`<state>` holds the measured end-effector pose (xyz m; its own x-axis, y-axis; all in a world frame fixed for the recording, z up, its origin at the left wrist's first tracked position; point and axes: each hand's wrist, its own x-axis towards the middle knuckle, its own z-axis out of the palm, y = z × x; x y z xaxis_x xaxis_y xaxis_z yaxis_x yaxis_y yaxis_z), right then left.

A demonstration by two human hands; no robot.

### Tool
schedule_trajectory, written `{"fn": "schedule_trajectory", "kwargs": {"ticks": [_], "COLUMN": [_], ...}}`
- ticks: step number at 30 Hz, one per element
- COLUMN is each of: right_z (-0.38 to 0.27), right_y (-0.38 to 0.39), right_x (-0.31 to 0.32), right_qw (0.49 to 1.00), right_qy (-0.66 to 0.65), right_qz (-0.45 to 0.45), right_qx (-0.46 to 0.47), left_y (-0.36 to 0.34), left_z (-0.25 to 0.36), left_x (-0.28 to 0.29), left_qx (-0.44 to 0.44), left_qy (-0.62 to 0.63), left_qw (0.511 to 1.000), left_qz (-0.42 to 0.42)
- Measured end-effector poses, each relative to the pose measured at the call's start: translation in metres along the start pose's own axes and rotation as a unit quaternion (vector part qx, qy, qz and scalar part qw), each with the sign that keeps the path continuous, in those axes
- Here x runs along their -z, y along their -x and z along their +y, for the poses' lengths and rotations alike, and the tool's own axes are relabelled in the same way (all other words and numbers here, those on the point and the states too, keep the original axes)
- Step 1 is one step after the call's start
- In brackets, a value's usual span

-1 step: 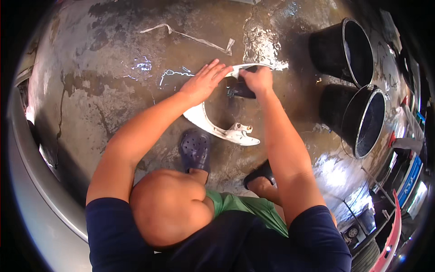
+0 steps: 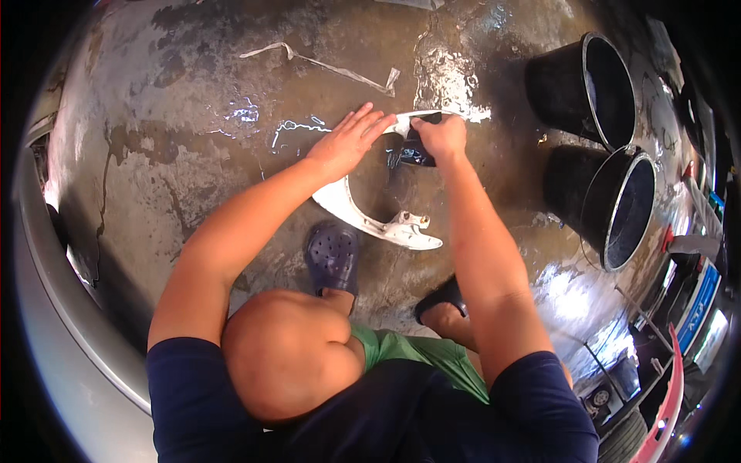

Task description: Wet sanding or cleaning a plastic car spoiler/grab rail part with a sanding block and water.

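Observation:
A white curved panel (image 2: 340,202), C-shaped and with a bracket-like end, rests on the wet concrete in front of my feet. Across its far left bend lies my left hand (image 2: 349,145), open, with fingers stretched out flat and pressing on it. My right hand (image 2: 441,137) is closed on a thin black sheet (image 2: 417,152) that looks like wet sandpaper, at the panel's far arm. Part of the sheet hangs below my fingers over the panel's inner side. My right fingertips are hidden behind the hand.
Two black buckets (image 2: 567,89) stand at the right, one nearer than the other. A twisted pale strip (image 2: 332,69) lies on the floor beyond the panel. Along the left runs a silver car body edge (image 2: 73,309). A pink curved panel (image 2: 665,409) and a tyre (image 2: 627,440) are at lower right.
My right hand has shifted very slightly toward me along the panel's far arm, and more of the black sheet shows below it. My left hand stays in place.

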<state>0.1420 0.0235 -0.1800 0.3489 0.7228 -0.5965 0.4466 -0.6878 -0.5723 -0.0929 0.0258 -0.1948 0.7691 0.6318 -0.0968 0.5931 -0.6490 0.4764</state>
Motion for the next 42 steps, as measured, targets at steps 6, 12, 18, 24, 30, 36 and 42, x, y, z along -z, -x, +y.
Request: {"fn": "schedule_trajectory", "kwargs": {"ticks": [6, 12, 18, 24, 30, 36, 42], "right_z": [-0.005, 0.011, 0.032, -0.004, -0.061, -0.021, 0.002], "right_y": [-0.011, -0.011, 0.008, -0.018, 0.0, 0.092, 0.098], "right_x": [0.001, 0.033, 0.076, 0.113, 0.037, -0.104, -0.117], "right_qw": [0.994, 0.991, 0.983, 0.888, 0.902, 0.92, 0.926], "right_qy": [0.071, 0.005, 0.061, 0.239, 0.196, 0.243, 0.187], "right_qz": [-0.08, -0.129, 0.053, -0.006, -0.078, -0.099, -0.022], "right_qx": [-0.004, 0.025, 0.167, 0.392, 0.376, 0.292, 0.328], "left_y": [-0.006, -0.028, 0.006, 0.11, 0.113, 0.106, 0.104], "left_z": [0.006, 0.033, 0.015, -0.019, 0.016, -0.003, 0.0], "left_x": [0.004, 0.033, 0.018, 0.015, 0.024, 0.003, 0.019], "left_qx": [0.043, 0.057, 0.034, 0.112, 0.388, 0.349, 0.372], "left_qy": [0.024, -0.068, -0.069, 0.095, 0.35, 0.284, 0.299], "left_qw": [0.998, 0.989, 0.996, 0.984, 0.841, 0.891, 0.879], "left_qz": [-0.035, -0.115, -0.042, 0.099, 0.14, 0.058, 0.001]}}
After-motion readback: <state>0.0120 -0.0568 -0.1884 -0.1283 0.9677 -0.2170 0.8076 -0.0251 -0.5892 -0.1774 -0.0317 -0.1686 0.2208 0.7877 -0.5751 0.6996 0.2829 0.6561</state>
